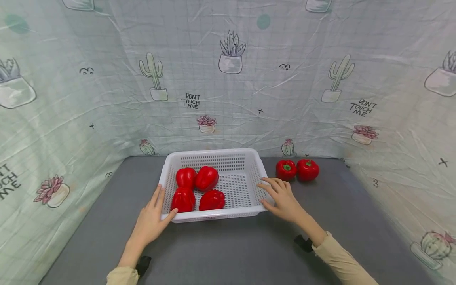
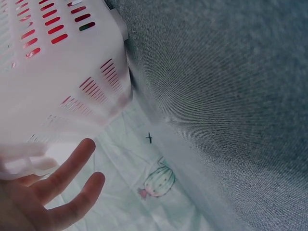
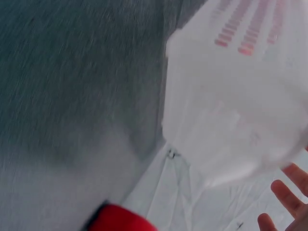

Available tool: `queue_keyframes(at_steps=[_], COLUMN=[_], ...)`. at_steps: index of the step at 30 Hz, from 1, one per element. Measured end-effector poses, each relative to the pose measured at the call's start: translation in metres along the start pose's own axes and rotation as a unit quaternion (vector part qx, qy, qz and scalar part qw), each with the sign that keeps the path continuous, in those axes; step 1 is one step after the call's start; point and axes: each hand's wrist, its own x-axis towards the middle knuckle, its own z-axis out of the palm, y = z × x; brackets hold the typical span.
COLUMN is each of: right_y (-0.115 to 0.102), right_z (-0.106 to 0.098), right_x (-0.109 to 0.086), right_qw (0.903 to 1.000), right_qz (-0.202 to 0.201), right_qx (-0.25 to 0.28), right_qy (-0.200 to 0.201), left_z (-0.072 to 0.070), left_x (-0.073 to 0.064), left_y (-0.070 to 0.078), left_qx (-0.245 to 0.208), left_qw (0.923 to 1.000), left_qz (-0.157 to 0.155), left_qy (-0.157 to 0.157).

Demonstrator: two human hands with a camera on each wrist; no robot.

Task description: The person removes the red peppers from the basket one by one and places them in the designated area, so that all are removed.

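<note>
A white perforated plastic basket (image 1: pixel 221 214) sits on the table with several red bell peppers (image 1: pixel 207 178) grouped in its left half. My left hand (image 1: pixel 151 221) is at the basket's front left corner, its thumb by the front rim and its fingers extended along the left side. In the left wrist view, two fingers (image 2: pixel 72 168) stretch out beside the basket wall. At the right rim is my right hand (image 1: pixel 283 200), fingers spread and slightly bent, the thumb near the front right corner. Any contact under the rim is hidden.
Two more red bell peppers, one (image 1: pixel 286 170) nearer the basket and one (image 1: pixel 308 170) beside it, rest on the grey table (image 1: pixel 221 253) right of the basket. A patterned cloth (image 1: pixel 256 91) hangs around the back and sides.
</note>
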Motion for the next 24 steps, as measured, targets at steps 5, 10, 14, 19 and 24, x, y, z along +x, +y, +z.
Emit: queue_keyframes(at_steps=[5,10,14,19,24], right_y=[-0.008,-0.016,-0.025,-0.039,-0.052], right_z=[0.006,0.015,0.023,0.034,0.043], right_x=[0.013,0.027,0.036,0.051,0.067], right_qw=[0.9999,0.9996,0.9995,0.998,0.9946], right_qz=[-0.009,-0.027,-0.023,0.002,0.005], right_qx=[0.001,-0.003,-0.004,0.005,-0.004], right_qy=[-0.004,-0.012,-0.023,-0.062,-0.103], left_z=[0.0,0.0,0.001,0.002,0.002], left_x=[0.002,0.001,0.001,0.001,0.0], left_y=[0.0,0.0,0.001,0.001,0.0], left_qx=[-0.001,-0.004,-0.009,-0.007,-0.007], left_qw=[1.0,0.9999,0.9999,1.0,1.0], left_qz=[-0.003,0.002,0.003,-0.004,-0.005], left_qy=[0.002,0.01,0.005,-0.002,0.001])
